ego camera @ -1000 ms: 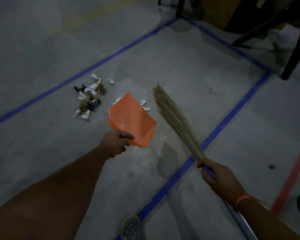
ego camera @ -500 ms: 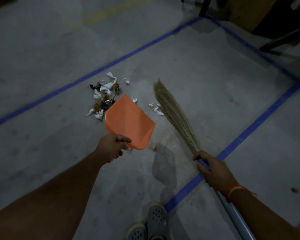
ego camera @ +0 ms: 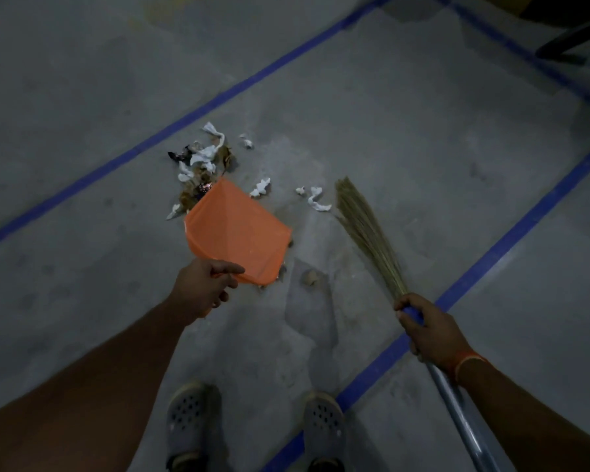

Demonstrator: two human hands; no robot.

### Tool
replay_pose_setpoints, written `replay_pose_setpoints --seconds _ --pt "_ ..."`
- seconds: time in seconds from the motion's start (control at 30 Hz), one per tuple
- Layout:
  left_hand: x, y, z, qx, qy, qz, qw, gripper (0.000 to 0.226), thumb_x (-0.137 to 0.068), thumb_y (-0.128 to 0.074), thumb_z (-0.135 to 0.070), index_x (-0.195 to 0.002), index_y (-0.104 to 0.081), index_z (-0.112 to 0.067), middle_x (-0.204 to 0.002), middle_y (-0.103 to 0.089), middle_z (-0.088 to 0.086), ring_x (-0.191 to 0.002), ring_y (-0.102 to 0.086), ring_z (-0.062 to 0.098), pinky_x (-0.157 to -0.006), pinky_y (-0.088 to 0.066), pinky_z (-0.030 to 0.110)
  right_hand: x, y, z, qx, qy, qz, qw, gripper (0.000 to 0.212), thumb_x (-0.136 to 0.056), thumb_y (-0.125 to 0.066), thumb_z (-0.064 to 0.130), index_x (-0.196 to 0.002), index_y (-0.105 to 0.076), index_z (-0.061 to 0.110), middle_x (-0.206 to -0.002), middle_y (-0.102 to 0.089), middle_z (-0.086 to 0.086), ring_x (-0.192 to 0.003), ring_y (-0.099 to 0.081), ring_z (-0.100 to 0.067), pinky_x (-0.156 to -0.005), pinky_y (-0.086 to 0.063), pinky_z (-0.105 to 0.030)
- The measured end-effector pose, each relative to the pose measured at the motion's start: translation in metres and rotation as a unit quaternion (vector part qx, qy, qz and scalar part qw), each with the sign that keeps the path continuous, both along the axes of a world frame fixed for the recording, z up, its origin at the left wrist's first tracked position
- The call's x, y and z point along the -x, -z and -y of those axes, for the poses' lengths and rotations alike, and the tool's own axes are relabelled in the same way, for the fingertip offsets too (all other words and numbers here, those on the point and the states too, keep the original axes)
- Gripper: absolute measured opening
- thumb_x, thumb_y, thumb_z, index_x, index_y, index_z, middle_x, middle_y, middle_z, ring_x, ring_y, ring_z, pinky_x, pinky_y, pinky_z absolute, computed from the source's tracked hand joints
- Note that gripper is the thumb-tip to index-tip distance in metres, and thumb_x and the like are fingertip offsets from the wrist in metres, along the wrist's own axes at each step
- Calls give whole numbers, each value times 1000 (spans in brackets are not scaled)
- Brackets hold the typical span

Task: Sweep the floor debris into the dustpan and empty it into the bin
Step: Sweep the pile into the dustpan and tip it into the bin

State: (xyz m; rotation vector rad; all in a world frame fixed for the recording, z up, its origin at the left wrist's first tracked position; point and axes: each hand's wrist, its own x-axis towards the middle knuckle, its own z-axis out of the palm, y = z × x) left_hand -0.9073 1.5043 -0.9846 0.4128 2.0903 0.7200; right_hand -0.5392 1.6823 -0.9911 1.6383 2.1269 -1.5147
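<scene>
Here the grey concrete floor (ego camera: 406,107), crossed by blue tape lines (ego camera: 184,120), carries everything. The broom (ego camera: 368,233) runs its long axis from lower right up to upper left, its straw-coloured bristles fanning toward the debris, its blue collar clenched in the right hand (ego camera: 430,332), a silver shaft below. The orange dustpan (ego camera: 235,233), grasped at its handle by the left hand (ego camera: 205,287), points its wide mouth up and left, its far corner at the debris pile (ego camera: 201,161) of white paper scraps and brown bits. 2 grey perforated shoes (ego camera: 188,420) stand at the bottom. Compared with 0.5 s ago, both shoes show fully, and the dustpan's corner reaches the pile.
</scene>
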Motion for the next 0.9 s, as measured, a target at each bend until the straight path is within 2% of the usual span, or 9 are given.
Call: replay_pose_setpoints --seconds 0.2,0.33,0.4,0.47,0.5,0.6,0.73,0.83,0.9 --pt "17 29 23 -8 -13 25 1000 28 -98 -55 1 -109 -77 -13 -95 -74 18 -46 -57 10 -39 -39 21 2 22 44 44 27 51 997 12 -96 -56 10 -95 -60 22 -63 -57 -8 -42 -58 -23 -41 -47 -31" --pt "42 39 44 -16 -4 36 999 29 -99 -55 0 -108 -77 -15 -94 -74 16 -47 -58 11 -40 -40 22 21 40 106 81 -7 97 992 18 -95 -56 10 -89 -59 26 -61 -56 -6 -41 -55 -17 -40 -45 -27" --pt "61 41 58 -17 -1 39 999 29 -99 -55 0 -108 -77 -17 -93 -74 15 -48 -58 12 -40 -40 22 47 55 132 76 -59 96 991 22 -94 -57 12 -88 -56 34 -68 -58 0 -47 -54 -6 -49 -49 -26" --pt "82 44 72 -18 7 41 999 30 -98 -56 -1 -107 -78 -19 -93 -75 14 -52 -59 15 -42 -42 23 82 66 148 64 -97 86 989 24 -93 -59 17 -86 -56 40 -82 -64 2 -61 -56 -4 -66 -51 -28" --pt "93 44 80 -18 11 40 999 30 -98 -56 -1 -106 -78 -20 -92 -76 14 -53 -60 16 -42 -42 24 101 68 154 67 -97 74 990 25 -94 -58 17 -85 -56 41 -86 -64 -1 -62 -56 -6 -68 -51 -29" --pt "129 43 103 -16 19 30 999 29 -98 -57 -2 -107 -78 -20 -91 -76 11 -54 -59 16 -42 -42 23 155 62 168 91 -7 10 996 16 -96 -56 15 -93 -60 30 -80 -61 -9 -48 -56 -17 -50 -51 -31" --pt "166 37 128 -32 5 37 999 26 -100 -57 -3 -110 -77 -16 -94 -75 14 -50 -58 13 -41 -40 20 167 41 195 117 123 -39 985 13 -97 -53 10 -96 -61 20 -70 -54 -10 -47 -52 -23 -44 -48 -31" --pt "185 36 146 -41 -12 44 998 25 -101 -57 -3 -110 -77 -14 -95 -75 17 -51 -57 14 -42 -41 21 147 27 228 112 129 -8 985 20 -96 -57 9 -91 -61 27 -67 -58 -1 -44 -53 -14 -46 -49 -30" --pt "197 38 156 -46 -20 52 997 25 -101 -57 -3 -108 -77 -16 -95 -75 17 -51 -57 14 -44 -42 23 140 27 252 90 92 49 990 28 -94 -60 7 -89 -60 34 -63 -63 9 -44 -55 -3 -48 -46 -17"
